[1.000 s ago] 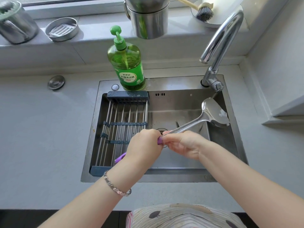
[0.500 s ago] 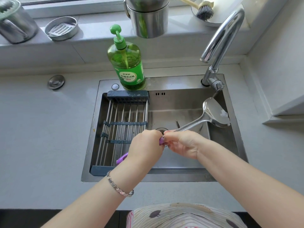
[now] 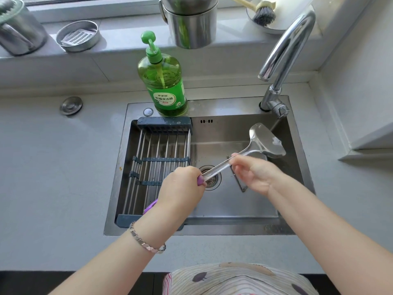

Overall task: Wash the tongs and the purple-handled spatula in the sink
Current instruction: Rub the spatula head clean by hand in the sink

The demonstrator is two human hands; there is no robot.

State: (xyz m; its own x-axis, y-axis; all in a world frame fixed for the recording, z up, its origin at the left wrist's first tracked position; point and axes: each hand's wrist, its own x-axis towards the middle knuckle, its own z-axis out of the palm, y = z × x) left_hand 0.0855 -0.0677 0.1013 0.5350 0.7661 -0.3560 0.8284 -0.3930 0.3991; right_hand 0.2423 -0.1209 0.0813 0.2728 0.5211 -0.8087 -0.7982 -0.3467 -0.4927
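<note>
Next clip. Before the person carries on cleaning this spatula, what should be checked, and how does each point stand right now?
1. Left hand grips the purple handle of the spatula: ok.
2. Right hand pinches the metal shaft: ok.
3. Blade held above the sink basin, not the counter: ok.
4. Blade clean: not ok, a white patch sits near its far edge.
5. Water running from the faucet: cannot tell.
6. Tongs within reach, lying on the sink floor under the right hand: ok.
</note>
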